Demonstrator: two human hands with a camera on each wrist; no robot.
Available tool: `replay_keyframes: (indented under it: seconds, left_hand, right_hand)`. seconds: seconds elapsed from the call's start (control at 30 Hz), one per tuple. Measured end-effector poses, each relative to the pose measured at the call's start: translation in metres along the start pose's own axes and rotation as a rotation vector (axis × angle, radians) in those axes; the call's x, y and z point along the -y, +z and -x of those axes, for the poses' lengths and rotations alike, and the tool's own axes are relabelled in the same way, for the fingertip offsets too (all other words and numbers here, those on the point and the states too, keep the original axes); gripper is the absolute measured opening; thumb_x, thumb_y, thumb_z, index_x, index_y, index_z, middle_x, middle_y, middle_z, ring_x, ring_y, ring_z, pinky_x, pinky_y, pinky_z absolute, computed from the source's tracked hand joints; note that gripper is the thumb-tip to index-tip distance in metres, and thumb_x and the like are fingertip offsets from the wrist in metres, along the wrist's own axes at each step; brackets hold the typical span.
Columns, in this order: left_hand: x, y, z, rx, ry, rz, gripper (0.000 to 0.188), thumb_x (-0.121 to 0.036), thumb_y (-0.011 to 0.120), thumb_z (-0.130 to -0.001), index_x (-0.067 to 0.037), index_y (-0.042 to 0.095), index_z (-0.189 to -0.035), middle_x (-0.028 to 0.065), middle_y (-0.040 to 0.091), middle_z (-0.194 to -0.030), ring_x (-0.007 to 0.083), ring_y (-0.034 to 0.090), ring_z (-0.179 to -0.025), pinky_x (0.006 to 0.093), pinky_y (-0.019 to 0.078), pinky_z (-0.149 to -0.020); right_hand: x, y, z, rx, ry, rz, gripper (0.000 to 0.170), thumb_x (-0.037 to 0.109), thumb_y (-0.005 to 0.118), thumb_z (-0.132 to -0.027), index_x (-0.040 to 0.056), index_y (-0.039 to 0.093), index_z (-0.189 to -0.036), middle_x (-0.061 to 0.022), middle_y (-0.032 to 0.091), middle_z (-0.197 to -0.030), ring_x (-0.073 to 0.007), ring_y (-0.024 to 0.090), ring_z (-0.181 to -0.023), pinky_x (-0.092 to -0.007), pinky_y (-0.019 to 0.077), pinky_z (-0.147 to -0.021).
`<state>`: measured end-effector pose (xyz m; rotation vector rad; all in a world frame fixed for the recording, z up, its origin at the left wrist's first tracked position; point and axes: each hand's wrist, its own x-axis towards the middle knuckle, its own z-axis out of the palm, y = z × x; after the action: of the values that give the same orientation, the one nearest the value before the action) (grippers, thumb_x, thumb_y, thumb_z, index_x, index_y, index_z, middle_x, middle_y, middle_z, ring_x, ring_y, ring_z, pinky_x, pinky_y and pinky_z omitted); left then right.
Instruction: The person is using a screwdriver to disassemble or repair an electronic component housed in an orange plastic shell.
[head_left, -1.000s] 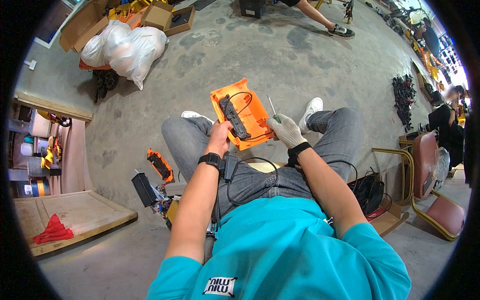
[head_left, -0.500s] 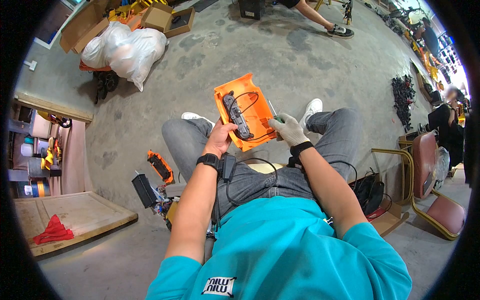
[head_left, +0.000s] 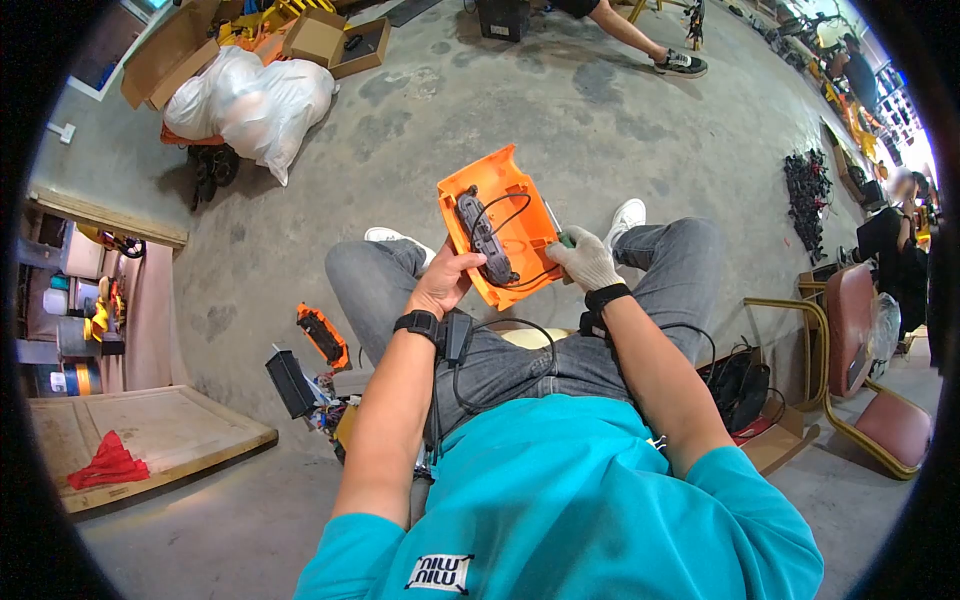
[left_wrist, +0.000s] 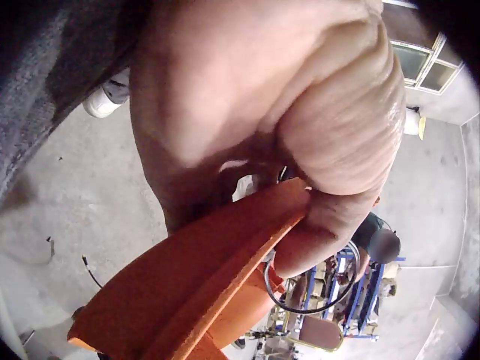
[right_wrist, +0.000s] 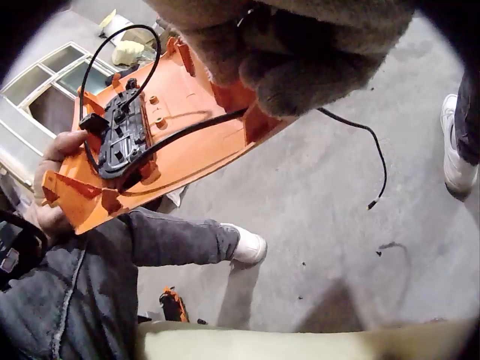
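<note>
Orange shell, one, sitting between your hands: left hand gripping its left edge, thumb lying beside the dark module; gloved right hand curling fingers round a green-handled tool at the right edge

Beyond the far rim of the orange shell, a broad stretch of concrete floor is left open for a hand to pass. On the left, passage is narrowed by the left leg, with an orange-and-black part lying past it. The shell's near left edge is blocked by the left hand, its right edge by the gloved right hand. Inside, access is obstructed by the black module and looped cable. Beside the glove, floor space is crossed by a dangling cable.
</note>
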<state>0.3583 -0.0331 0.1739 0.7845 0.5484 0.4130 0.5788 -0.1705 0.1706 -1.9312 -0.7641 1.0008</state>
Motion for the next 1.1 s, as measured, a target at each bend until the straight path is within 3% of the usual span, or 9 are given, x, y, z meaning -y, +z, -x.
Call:
replay_keyframes:
  seconds: [0.33, 0.43, 0.5, 0.53, 0.63, 0.8, 0.87, 0.9, 1.1]
  left_hand:
    - [-0.009, 0.0, 0.006, 0.021, -0.104, 0.103, 0.042, -0.006, 0.065, -0.09, -0.007, 0.057, -0.13, 0.0056, 0.065, -0.124, 0.0233, 0.063, -0.113, 0.0411, 0.0493, -0.1]
    - [-0.01, -0.001, 0.008, 0.022, -0.122, 0.089, 0.044, -0.025, 0.07, -0.093, -0.007, 0.057, -0.131, 0.0062, 0.064, -0.125, 0.0244, 0.061, -0.117, 0.0447, 0.0473, -0.102]
    - [-0.008, -0.011, 0.006, 0.09, -0.127, 0.096, 0.065, -0.052, 0.064, -0.092, -0.007, 0.052, -0.138, 0.0089, 0.059, -0.134, 0.0286, 0.057, -0.123, 0.0526, 0.0434, -0.104]
    - [-0.01, -0.006, 0.008, 0.089, -0.127, 0.098, 0.065, -0.052, 0.064, -0.092, -0.007, 0.052, -0.138, 0.0089, 0.059, -0.134, 0.0286, 0.057, -0.123, 0.0526, 0.0434, -0.104]
    - [-0.018, 0.002, 0.009, 0.168, -0.142, 0.16, 0.09, -0.076, 0.039, -0.09, -0.012, 0.035, -0.152, 0.0142, 0.046, -0.149, 0.0394, 0.046, -0.134, 0.0702, 0.0305, -0.106]
    - [-0.021, 0.005, 0.011, 0.266, -0.227, 0.349, 0.086, -0.074, 0.04, -0.091, -0.012, 0.037, -0.151, 0.0156, 0.047, -0.148, 0.04, 0.045, -0.135, 0.0698, 0.032, -0.107]
    - [-0.017, 0.001, 0.011, 0.25, -0.223, 0.171, 0.077, -0.065, 0.049, -0.094, -0.009, 0.043, -0.147, 0.0156, 0.051, -0.143, 0.0377, 0.051, -0.13, 0.0635, 0.0411, -0.104]
    - [-0.014, -0.002, 0.011, 0.199, -0.258, 0.213, 0.06, -0.047, 0.059, -0.097, -0.006, 0.048, -0.141, 0.0135, 0.058, -0.135, 0.0315, 0.058, -0.124, 0.0525, 0.0497, -0.101]
    - [-0.008, -0.009, 0.007, 0.127, -0.344, 0.074, 0.043, -0.024, 0.064, -0.097, -0.004, 0.054, -0.134, 0.0093, 0.064, -0.126, 0.0245, 0.062, -0.117, 0.0432, 0.0522, -0.099]
  right_hand:
    - [-0.006, -0.004, -0.004, -0.056, -0.021, 0.074, 0.037, 0.028, 0.069, -0.078, -0.0019, 0.066, -0.099, -0.0165, 0.067, -0.074, -0.0255, 0.068, -0.065, -0.0367, 0.0525, -0.061]
    - [-0.007, -0.006, -0.004, -0.107, -0.057, 0.159, 0.036, 0.028, 0.07, -0.077, 0.0, 0.067, -0.099, -0.0182, 0.068, -0.08, -0.0296, 0.069, -0.074, -0.0391, 0.0528, -0.068]
    - [-0.008, -0.006, -0.004, -0.182, -0.097, 0.242, 0.035, 0.028, 0.071, -0.076, 0.0024, 0.068, -0.101, -0.0189, 0.07, -0.086, -0.0325, 0.069, -0.084, -0.0409, 0.0524, -0.075]
    - [-0.008, -0.007, -0.005, -0.181, -0.096, 0.243, 0.035, 0.028, 0.071, -0.076, 0.0024, 0.068, -0.101, -0.0189, 0.07, -0.086, -0.0325, 0.069, -0.084, -0.0409, 0.0524, -0.075]
    - [-0.007, -0.012, -0.007, -0.273, -0.158, 0.299, 0.034, 0.023, 0.071, -0.076, 0.0036, 0.068, -0.104, -0.0192, 0.07, -0.088, -0.0344, 0.069, -0.086, -0.0409, 0.0521, -0.076]
    - [-0.008, -0.019, -0.009, -0.257, -0.154, 0.27, 0.032, 0.019, 0.07, -0.077, 0.0041, 0.068, -0.105, -0.0189, 0.07, -0.09, -0.0345, 0.069, -0.087, -0.0399, 0.0524, -0.076]
    - [-0.007, -0.019, -0.008, -0.268, -0.166, 0.304, 0.031, 0.017, 0.069, -0.077, 0.0043, 0.068, -0.105, -0.0187, 0.07, -0.09, -0.0343, 0.069, -0.087, -0.0394, 0.0525, -0.075]
    - [-0.007, -0.019, -0.007, -0.271, -0.184, 0.283, 0.031, 0.017, 0.069, -0.077, 0.0043, 0.068, -0.105, -0.0185, 0.07, -0.092, -0.0344, 0.069, -0.088, -0.0398, 0.0525, -0.077]
    - [-0.014, -0.014, -0.014, -0.327, -0.308, 0.353, 0.026, 0.012, 0.066, -0.078, 0.0062, 0.068, -0.103, -0.0173, 0.068, -0.098, -0.0355, 0.065, -0.096, -0.0417, 0.0511, -0.084]
